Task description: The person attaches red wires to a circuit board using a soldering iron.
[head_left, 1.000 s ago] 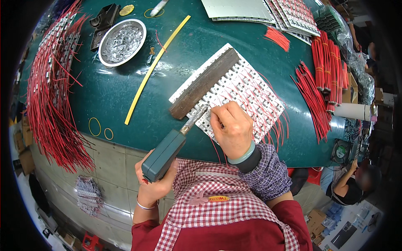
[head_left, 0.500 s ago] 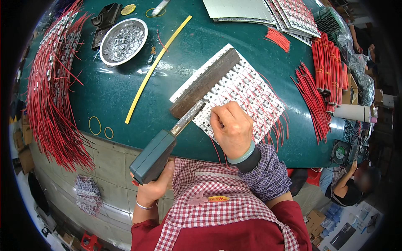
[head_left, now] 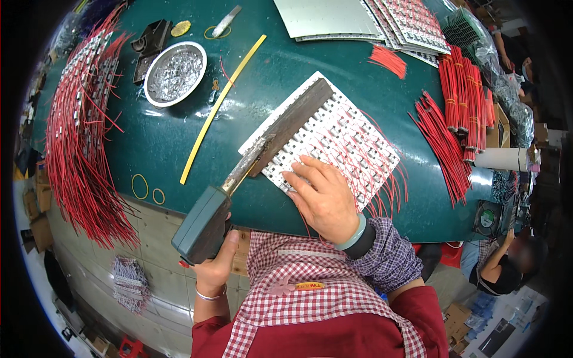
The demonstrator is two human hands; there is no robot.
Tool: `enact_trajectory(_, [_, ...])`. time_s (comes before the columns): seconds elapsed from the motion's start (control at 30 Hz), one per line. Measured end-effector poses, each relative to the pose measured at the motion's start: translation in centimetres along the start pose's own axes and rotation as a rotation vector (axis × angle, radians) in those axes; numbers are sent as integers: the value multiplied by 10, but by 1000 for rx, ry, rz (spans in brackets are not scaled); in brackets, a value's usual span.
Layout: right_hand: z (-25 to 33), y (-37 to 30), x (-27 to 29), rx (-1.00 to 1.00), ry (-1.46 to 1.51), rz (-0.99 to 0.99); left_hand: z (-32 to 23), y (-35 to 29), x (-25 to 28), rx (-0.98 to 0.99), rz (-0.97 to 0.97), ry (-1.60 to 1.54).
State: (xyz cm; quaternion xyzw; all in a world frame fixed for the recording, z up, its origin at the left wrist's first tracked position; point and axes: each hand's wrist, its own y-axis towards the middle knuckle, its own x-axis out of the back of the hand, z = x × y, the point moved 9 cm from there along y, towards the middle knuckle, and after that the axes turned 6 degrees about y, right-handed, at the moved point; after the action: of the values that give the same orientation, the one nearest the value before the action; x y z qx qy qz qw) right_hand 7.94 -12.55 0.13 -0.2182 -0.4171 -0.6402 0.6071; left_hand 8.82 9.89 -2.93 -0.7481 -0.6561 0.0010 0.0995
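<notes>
My left hand (head_left: 216,265) is closed around the grip of a green gun-shaped soldering iron (head_left: 203,224). The iron's metal shaft reaches up and right, and its tip lies over a dark bar (head_left: 301,116). That bar rests along the left side of a white circuit board panel (head_left: 346,116) with rows of small black parts. Thin red wires (head_left: 358,156) stand up from the panel's right half. My right hand (head_left: 327,200) lies over the panel's lower part with fingers stretched and apart, and I see nothing in it.
A bowl of silvery scraps (head_left: 200,80) stands at the upper left, near a yellow strip (head_left: 222,101). Wired boards (head_left: 83,131) hang over the table's left edge. Bundled red wires (head_left: 462,95) lie on the right; stacked panels (head_left: 328,18) lie at the back. A co-worker sits at far right.
The soldering iron has shifted left, its tip moving from the panel beside the bar onto the bar. My right hand has gone from pinched fingers to spread ones, slightly lower.
</notes>
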Motion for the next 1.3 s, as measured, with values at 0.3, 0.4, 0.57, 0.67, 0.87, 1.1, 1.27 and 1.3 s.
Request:
enact_trajectory(0.3, [-11, -17, 13, 11, 23, 71, -13, 2, -1, -16, -98, -88])
enact_trajectory(0.4, [-10, -22, 18, 15, 86, 131, -10, 8, -5, -4, -99, -114])
enact_trajectory(0.57, [-23, 4, 87, 92, 61, 115, -8, 16, -5, 24, -152, -104])
enact_trajectory(0.67, [-89, 52, 139, 100, -186, -166, -8, 19, -6, 18, -163, -94])
enact_trajectory(0.87, [-244, 96, 145, -111, -367, -320, -19, 21, -25, 52, -127, -94])
enact_trajectory(1.1, [-256, 111, 128, -168, -375, -349, -18, 15, -24, 87, -206, -66])
enact_trajectory(1.27, [-250, 111, 133, -158, -377, -386, -22, 13, -28, 59, -198, -62])
enact_trajectory(1.3, [-244, 107, 137, -114, -384, -423, -26, 12, -30, 26, -185, -59])
